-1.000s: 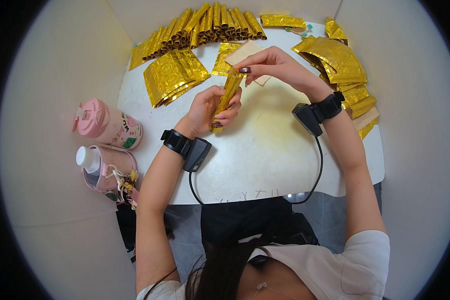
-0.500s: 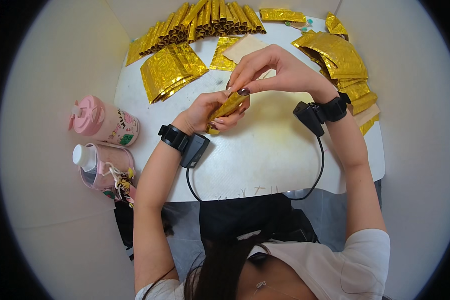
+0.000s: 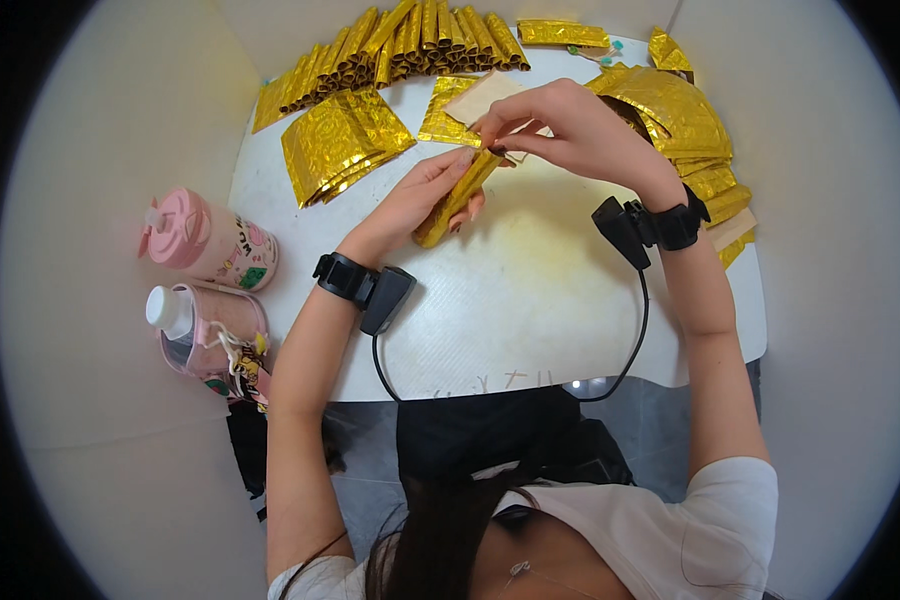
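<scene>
The gold roll [image 3: 458, 200] slants above the bench [image 3: 530, 300], its upper end toward 1 o'clock. The left hand [image 3: 417, 200] has its grip wrapped around it; the right hand [image 3: 570, 130] has a narrow grip, fingertips pinching the upper end. From the roll, gold sheets [image 3: 340, 148] lie at 10 o'clock, a pile of rolls [image 3: 415, 45] at 11, a foil stack [image 3: 692, 120] at 2. At 9 is a pink cup [image 3: 210, 240] with dark lettering and cartoon prints; at 8, a white-capped bottle [image 3: 168, 308] in a pink holder [image 3: 232, 318].

A white table [image 3: 510, 320] carries gold rolls [image 3: 402, 52] (heaped) and sheets [image 3: 342, 147].
</scene>
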